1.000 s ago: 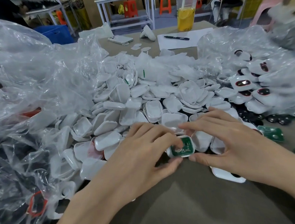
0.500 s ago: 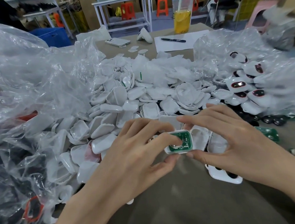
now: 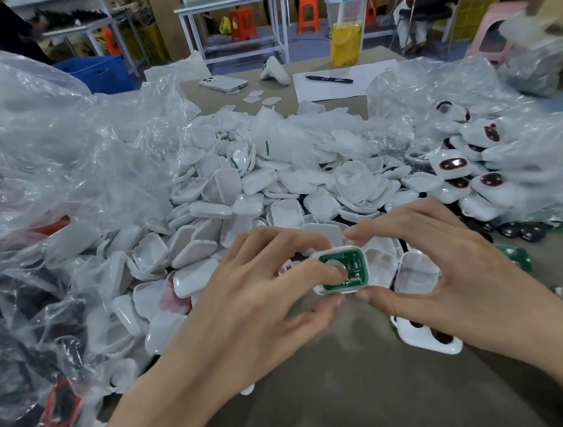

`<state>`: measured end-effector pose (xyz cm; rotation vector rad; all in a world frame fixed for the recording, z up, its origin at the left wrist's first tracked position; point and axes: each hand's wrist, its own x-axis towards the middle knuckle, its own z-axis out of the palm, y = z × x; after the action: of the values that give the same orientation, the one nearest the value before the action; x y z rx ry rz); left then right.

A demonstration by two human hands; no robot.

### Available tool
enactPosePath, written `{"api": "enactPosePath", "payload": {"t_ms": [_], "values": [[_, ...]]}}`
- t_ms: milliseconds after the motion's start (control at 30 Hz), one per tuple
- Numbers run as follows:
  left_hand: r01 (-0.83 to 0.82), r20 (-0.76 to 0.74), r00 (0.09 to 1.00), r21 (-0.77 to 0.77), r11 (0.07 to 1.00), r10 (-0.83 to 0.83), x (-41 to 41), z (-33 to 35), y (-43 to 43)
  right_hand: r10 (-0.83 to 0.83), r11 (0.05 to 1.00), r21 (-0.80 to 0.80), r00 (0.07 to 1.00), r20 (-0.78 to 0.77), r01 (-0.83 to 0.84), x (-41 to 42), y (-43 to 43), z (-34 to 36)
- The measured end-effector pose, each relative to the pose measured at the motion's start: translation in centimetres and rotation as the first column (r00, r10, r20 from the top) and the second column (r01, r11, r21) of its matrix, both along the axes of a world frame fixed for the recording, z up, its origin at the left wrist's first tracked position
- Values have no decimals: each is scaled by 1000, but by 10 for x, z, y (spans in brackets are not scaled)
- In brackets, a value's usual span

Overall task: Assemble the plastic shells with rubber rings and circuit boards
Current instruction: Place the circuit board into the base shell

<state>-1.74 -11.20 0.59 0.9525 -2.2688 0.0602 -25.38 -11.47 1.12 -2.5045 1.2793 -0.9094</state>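
At the 9 o'clock side of the view a clear plastic bag [image 3: 50,157] slumps over the table [image 3: 322,405], and a red ring [image 3: 57,404] shows through its lower folds. Next comes the left hand [image 3: 257,303], whose thumb is tucked against the near rim of a white plastic shell [image 3: 341,289] while its index finger [image 3: 335,271] presses down into the cavity. This makes a narrow grip closed on the part. The shell sits at about 2 o'clock from the left palm, lifted just above the near edge of the pile of empty shells [image 3: 238,196]. Its long axis runs roughly from 9 to 3 o'clock, and the open face points up at the camera. Inside it lies a green circuit board [image 3: 357,268], rounded to match the shell, with small components and a pale round pad half covered by the fingertip. Whether a rubber ring is seated under it cannot be told. The right hand [image 3: 447,277] reaches the shell from 3 o'clock and pinches its right end between forefinger on the far rim and thumb on the near rim. Both hands are equally near, so the seating push likely falls to the left forefinger. Farther toward 2 o'clock lie closed units [image 3: 451,164] with dark oval windows.
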Motion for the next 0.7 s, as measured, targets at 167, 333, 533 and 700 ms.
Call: {"api": "enactPosePath", "payload": {"t_ms": [167,333,533,700], "values": [[-14,12,1000,-24,1000,14,0,0,0,7,1000,-6,1000,16,-7,1,0,1],[-27,22,999,4,1000,26,-1,1,0,3,1000,4,1000,10,-4,0,-2,-2],[-39,113,993,213,976,15,2,3,1,-68,998,11,998,9,68,-6,-7,-3],[-20,193,980,315,949,-44,5,4,3,-263,958,-106,964,38,265,-13,-18,-8]]}}
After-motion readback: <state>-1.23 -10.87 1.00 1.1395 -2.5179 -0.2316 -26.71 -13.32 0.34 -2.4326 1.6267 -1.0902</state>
